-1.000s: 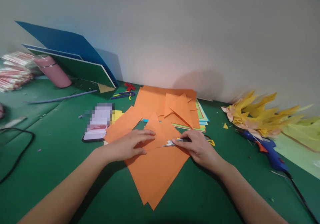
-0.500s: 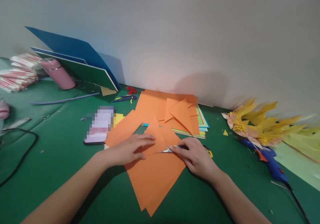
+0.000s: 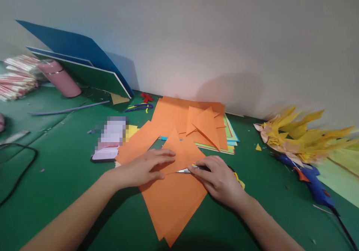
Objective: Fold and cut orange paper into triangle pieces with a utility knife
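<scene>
A folded orange paper sheet [image 3: 174, 198] lies on the green table in front of me. My left hand [image 3: 146, 165] rests flat on its upper folded flap with fingers stretched out, pressing it down. My right hand [image 3: 217, 178] is closed round a utility knife [image 3: 186, 170] with a black and yellow handle. The knife's metal blade lies along the paper's fold, its tip pointing left toward my left fingertips.
More orange sheets [image 3: 193, 120] lie on a stack of coloured paper behind. A phone [image 3: 108, 140] lies to the left, a pink bottle [image 3: 60, 79] and leaning boards [image 3: 84, 67] farther left, a black cable [image 3: 17, 168]. Yellow paper flowers [image 3: 297, 137] and a blue glue gun [image 3: 311, 178] lie right.
My right hand has drawn the knife leftward along the fold, closer to my left fingertips. My left hand has stayed on the paper. The view has shifted slightly.
</scene>
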Tool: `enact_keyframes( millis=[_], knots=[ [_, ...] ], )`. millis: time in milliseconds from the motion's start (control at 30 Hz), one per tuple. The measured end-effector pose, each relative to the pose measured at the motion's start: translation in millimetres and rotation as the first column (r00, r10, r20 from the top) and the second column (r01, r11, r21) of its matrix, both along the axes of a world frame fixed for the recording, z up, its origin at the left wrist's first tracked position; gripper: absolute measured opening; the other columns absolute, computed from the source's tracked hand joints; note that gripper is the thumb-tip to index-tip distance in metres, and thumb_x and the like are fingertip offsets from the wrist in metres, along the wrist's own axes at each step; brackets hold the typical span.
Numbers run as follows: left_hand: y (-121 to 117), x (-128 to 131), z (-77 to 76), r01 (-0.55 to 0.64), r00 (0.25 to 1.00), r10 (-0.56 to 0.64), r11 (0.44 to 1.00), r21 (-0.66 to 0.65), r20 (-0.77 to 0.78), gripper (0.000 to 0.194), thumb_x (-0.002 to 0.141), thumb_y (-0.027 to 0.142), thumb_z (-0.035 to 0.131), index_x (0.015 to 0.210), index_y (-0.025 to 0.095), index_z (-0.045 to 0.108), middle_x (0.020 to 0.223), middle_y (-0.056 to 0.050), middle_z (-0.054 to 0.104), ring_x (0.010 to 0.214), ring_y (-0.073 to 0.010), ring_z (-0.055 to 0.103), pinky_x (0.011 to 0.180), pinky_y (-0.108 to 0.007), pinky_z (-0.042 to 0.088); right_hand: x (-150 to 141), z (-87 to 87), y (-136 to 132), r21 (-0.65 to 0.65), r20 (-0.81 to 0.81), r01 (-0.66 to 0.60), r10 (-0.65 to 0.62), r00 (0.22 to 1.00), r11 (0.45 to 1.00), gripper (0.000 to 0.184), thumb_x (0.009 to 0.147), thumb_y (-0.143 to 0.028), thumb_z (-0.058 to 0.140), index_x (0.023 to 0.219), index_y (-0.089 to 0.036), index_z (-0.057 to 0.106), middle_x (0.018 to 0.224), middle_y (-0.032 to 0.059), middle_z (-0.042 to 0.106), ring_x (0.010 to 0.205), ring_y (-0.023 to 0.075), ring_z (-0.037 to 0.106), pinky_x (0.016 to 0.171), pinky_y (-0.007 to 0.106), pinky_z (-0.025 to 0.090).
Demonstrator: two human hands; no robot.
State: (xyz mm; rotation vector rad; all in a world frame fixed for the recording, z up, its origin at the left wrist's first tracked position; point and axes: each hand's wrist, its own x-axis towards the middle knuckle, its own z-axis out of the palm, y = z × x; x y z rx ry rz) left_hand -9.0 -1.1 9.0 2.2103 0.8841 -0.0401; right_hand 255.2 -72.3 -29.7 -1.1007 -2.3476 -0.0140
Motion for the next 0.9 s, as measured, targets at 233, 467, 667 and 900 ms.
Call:
enact_keyframes(
  millis=[233,467,667,900],
  knots=[
    [1,-2,-2.9,0.021,1.000,-0.021,0.999,0.031,-0.004,0.054,0.086,0.017,0.058,0.136,0.031,0.045,0.151,-0.001,0.035,0.139,-0.0247,0.030,0.111,-0.044,0.032,-5,1.6,-2,0.005,-0.027,0.008,-0.007,1.000,1.000,0.022,0.094,-0.017,0.048,0.105,-0.018,0.066,0.089,0.0088,0.068,0.081,0.0193,0.059,0.070,0.034,0.044],
    [0,-2,-1.4,0.019,0.999,-0.020,1.000,0.014,0.036,0.043,0.096,0.022,0.041,0.138,0.031,0.044,0.150,0.002,0.038,0.137,-0.0220,0.034,0.110,-0.041,0.033,-9,0.6,-4,0.007,-0.028,-0.019,0.019,0.999,1.000,0.023,0.094,-0.016,0.047,0.104,-0.019,0.067,0.090,0.0085,0.067,0.081,0.0193,0.058,0.068,0.033,0.043],
    [0,-2,-1.0,-0.015,0.996,0.020,0.998,-0.056,0.088,0.044,0.097,0.019,0.031,0.138,0.029,0.045,0.148,0.002,0.041,0.135,-0.0181,0.037,0.108,-0.038,0.037,-18,5.0,-8,-0.015,0.008,-0.049,0.049,0.999,0.999,0.029,0.095,-0.014,0.040,0.111,-0.018,0.064,0.093,0.0096,0.067,0.080,0.0199,0.058,0.069,0.034,0.044],
    [-1,-3,0.4,-0.022,0.993,0.028,0.998,-0.056,0.113,0.046,0.095,0.015,0.029,0.135,0.027,0.049,0.145,0.001,0.046,0.135,-0.0183,0.038,0.109,-0.041,0.037,-30,1.3,-11,0.005,0.037,-0.039,0.039,0.999,0.999,0.028,0.096,-0.016,0.039,0.110,-0.019,0.063,0.092,0.0079,0.068,0.078,0.0190,0.057,0.068,0.033,0.044]
  ],
)
